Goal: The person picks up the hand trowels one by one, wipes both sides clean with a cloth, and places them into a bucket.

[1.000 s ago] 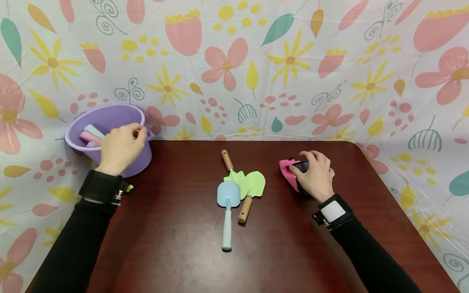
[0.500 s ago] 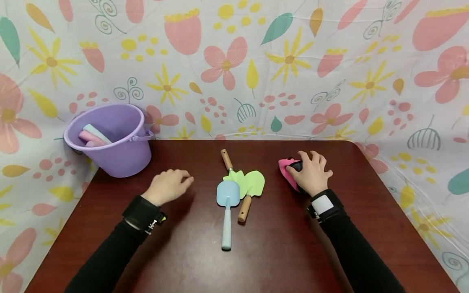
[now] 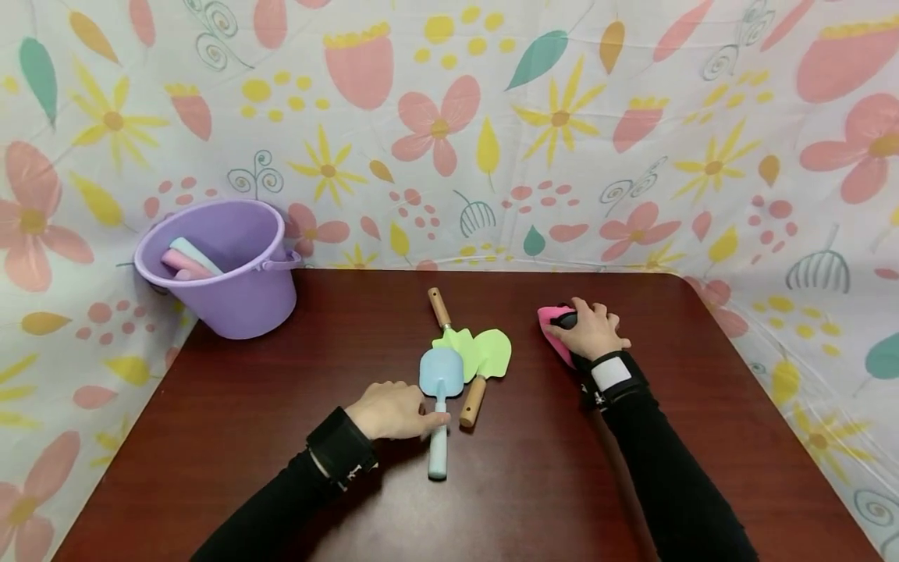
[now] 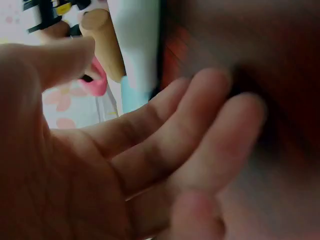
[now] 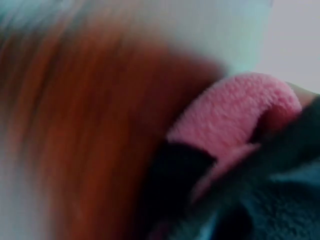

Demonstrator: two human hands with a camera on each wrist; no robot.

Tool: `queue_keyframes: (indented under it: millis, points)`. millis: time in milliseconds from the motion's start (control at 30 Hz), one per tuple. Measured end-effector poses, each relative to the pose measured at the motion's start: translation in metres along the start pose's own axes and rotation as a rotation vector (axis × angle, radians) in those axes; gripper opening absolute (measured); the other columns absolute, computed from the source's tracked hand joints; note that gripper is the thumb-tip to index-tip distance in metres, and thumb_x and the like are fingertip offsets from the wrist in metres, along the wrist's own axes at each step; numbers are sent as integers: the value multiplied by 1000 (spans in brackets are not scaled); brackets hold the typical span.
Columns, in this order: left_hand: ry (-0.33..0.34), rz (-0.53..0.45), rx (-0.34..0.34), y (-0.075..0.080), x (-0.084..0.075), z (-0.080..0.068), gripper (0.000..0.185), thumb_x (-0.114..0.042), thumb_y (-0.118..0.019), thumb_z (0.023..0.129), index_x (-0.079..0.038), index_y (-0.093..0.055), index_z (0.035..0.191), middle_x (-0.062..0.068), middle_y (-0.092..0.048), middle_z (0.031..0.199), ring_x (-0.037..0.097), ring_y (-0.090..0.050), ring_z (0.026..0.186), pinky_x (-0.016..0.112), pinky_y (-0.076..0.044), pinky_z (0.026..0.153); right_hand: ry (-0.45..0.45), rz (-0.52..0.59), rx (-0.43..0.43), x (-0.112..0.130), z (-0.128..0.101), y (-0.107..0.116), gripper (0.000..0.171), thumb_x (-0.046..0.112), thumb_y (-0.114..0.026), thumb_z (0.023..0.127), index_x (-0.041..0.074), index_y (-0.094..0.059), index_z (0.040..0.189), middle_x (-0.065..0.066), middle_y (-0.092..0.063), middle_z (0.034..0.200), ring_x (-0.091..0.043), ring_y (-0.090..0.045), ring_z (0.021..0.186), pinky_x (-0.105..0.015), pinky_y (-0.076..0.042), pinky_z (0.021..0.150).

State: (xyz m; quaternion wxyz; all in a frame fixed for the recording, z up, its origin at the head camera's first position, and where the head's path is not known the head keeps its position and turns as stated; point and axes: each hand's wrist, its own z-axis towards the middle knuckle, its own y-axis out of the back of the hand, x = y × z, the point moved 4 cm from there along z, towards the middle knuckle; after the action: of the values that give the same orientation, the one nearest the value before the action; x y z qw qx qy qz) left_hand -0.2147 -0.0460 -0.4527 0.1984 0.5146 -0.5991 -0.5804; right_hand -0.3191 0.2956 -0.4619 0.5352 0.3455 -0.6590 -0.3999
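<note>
A light blue toy shovel (image 3: 440, 373) lies mid-table with its handle (image 4: 137, 45) pointing toward me. My left hand (image 3: 428, 419) lies flat beside that handle, fingers (image 4: 200, 130) stretched out and touching it, gripping nothing. Partly under the blue blade are a green shovel (image 3: 492, 348) with a wooden handle (image 4: 102, 45) and a second green tool (image 3: 453, 340) with a wooden handle. To the right, my right hand (image 3: 577, 324) curls over a pink and black fabric item (image 3: 550, 318), whose fuzzy pink edge (image 5: 235, 110) fills the right wrist view.
A purple bucket (image 3: 239, 300) stands at the back left corner of the dark wood table (image 3: 281, 406), holding a pink and a light blue tool. A floral sheet covers the wall behind and hangs at both sides.
My left hand left the bucket and travelled right and toward me, ending at the blue shovel's handle. The right hand stayed on the pink and black item.
</note>
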Motion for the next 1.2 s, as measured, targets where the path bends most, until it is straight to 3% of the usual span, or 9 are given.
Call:
queue_keyframes:
  millis: [200, 367, 567, 767, 967, 1100, 1200]
  points:
    - [94, 68, 0, -11, -10, 4, 62, -74, -51, 85, -18, -50, 57, -2, -49, 58, 15, -49, 58, 33, -40, 52, -57, -13, 52, 5, 11, -9, 82, 48, -67, 87, 7, -31, 148, -37, -24, 140, -58, -16, 128, -83, -20, 82]
    - [113, 106, -15, -15, -17, 7, 54, -63, -59, 86, -18, -49, 58, -1, -47, 61, 15, -47, 58, 33, -40, 54, -73, -15, 66, 4, 10, -8, 77, 43, -65, 89, 3, -32, 145, -38, -26, 137, -58, -16, 128, -83, -20, 82]
    - [68, -9, -42, -12, -10, 1, 38, -34, -63, 88, -19, -49, 56, -4, -41, 55, 13, -41, 49, 31, -35, 49, -11, -32, 66, 10, 11, -4, 68, 33, -63, 90, 5, -35, 145, -35, -30, 138, -57, -22, 126, -81, -26, 83]
    - [65, -162, -53, -5, 2, -7, 31, -28, -59, 93, -17, -55, 64, -4, -49, 54, 13, -46, 47, 30, -35, 47, 70, -49, 23, 16, 8, 6, 59, 26, -63, 86, 5, -45, 138, -32, -49, 130, -56, -45, 113, -69, -42, 81]
    - [85, -338, -64, 15, 11, -6, 20, -23, -56, 99, -8, -58, 86, 3, -60, 56, 14, -57, 41, 31, -47, 43, 169, 122, -31, 22, -2, 21, 54, 25, -66, 87, 4, -50, 134, -29, -56, 121, -49, -54, 104, -58, -44, 82]
    - [33, -437, -73, 27, 11, 2, 18, -21, -56, 100, -4, -56, 92, 7, -61, 61, 18, -58, 41, 30, -45, 40, 219, 333, -56, 27, -14, 35, 58, 27, -66, 91, 3, -45, 139, -26, -52, 129, -42, -52, 110, -53, -43, 89]
    - [-4, -485, -98, 35, 11, 9, 18, -20, -55, 101, -3, -54, 96, 9, -61, 66, 27, -61, 47, 28, -41, 41, 248, 496, -56, 36, -24, 44, 61, 30, -67, 93, 5, -42, 142, -22, -50, 131, -36, -53, 106, -43, -48, 83]
